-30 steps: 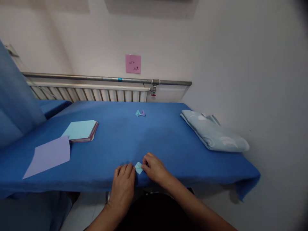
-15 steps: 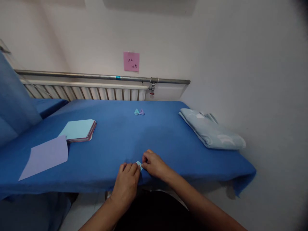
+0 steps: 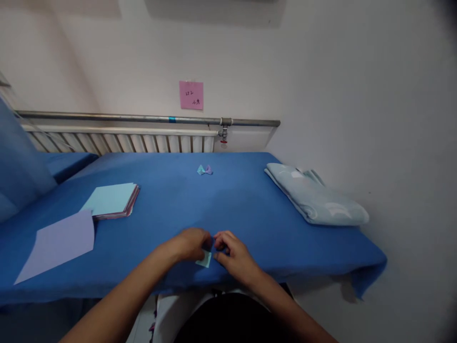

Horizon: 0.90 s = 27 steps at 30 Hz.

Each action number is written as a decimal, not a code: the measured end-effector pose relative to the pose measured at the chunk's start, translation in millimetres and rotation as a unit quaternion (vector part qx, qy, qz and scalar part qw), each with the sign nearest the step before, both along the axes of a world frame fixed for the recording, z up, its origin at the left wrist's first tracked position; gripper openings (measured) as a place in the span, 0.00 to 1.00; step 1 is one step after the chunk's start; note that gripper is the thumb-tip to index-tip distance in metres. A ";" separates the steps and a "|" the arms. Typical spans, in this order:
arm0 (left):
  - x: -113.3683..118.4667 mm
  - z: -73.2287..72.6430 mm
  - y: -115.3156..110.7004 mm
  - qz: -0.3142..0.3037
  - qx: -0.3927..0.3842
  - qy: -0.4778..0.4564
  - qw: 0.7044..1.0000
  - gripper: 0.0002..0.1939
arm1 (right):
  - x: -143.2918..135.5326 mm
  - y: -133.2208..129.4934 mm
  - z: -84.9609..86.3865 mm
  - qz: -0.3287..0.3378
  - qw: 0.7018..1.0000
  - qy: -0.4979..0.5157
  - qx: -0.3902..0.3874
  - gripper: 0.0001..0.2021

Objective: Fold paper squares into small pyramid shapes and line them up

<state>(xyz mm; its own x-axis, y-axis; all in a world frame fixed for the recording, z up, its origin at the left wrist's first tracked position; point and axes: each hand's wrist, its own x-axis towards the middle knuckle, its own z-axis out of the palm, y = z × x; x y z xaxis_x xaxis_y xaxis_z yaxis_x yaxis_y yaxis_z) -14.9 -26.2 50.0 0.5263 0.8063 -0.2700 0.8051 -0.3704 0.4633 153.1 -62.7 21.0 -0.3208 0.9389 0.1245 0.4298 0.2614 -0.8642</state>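
Note:
A small light green folded paper [image 3: 204, 259] is near the front edge of the blue-covered table [image 3: 171, 205]. My left hand [image 3: 193, 243] bends over it from the left, its thumb and fingers closed on the paper's upper part. Just right of the paper is my right hand [image 3: 232, 252], its fingers curled and its thumb apart from them, with nothing visible between. Farther back lies a small folded paper bow [image 3: 204, 170], part turquoise and part purple.
On the left, a stack of coloured paper [image 3: 110, 199] sits behind a lilac sheet [image 3: 59, 243]. A folded pale blanket [image 3: 316, 197] lies at the right. Behind the table are a radiator [image 3: 157, 142], a pipe and a pink note [image 3: 192, 95] on the wall.
My left hand has turned and its forearm now comes in more from the left. More of the green paper shows, slightly nearer the edge. My right hand's fingers have loosened. The view has shifted slightly.

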 end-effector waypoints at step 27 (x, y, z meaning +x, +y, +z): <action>-4.0 -37.0 -56.8 0.323 -0.098 -0.509 0.792 0.15 | -12.3 -17.6 12.0 -0.042 0.953 0.214 -0.211 0.04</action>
<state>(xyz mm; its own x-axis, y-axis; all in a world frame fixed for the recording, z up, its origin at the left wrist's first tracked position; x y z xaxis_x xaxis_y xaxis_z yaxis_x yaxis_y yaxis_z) -18.9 -82.9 12.9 0.0468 0.9911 -0.1250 -0.0300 0.1265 0.9915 140.8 -80.3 32.9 -0.2461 0.9548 -0.1667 0.0179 -0.1675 -0.9857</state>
